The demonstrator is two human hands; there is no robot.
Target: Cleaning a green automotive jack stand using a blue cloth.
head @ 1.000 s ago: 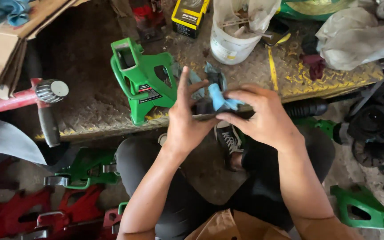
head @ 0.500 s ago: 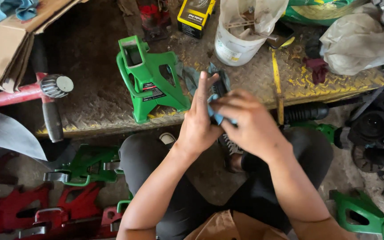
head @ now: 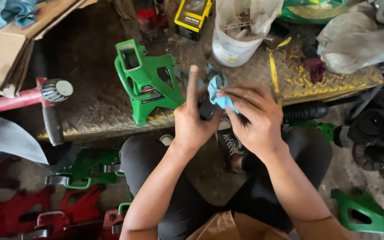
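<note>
My left hand (head: 194, 122) is raised over my lap with its forefinger pointing up, gripping a small dark part (head: 207, 109) that is mostly hidden in the palm. My right hand (head: 254, 116) presses a light blue cloth (head: 218, 90) against that part with its fingertips. Both hands meet just in front of a green jack stand (head: 146, 82) lying on its side on the dirty metal plate (head: 90, 106).
A white bucket (head: 232, 46) with a plastic bag stands behind the hands, a yellow-and-black box (head: 193, 17) next to it. A red-handled tool (head: 32, 95) lies at left beside cardboard (head: 5, 49). More green (head: 90, 166) and red stands (head: 27, 213) crowd the floor.
The view has drifted slightly. My hands stay together around the part, the left forefinger now straightened upward and the right hand shifted with the cloth over the part's top.
</note>
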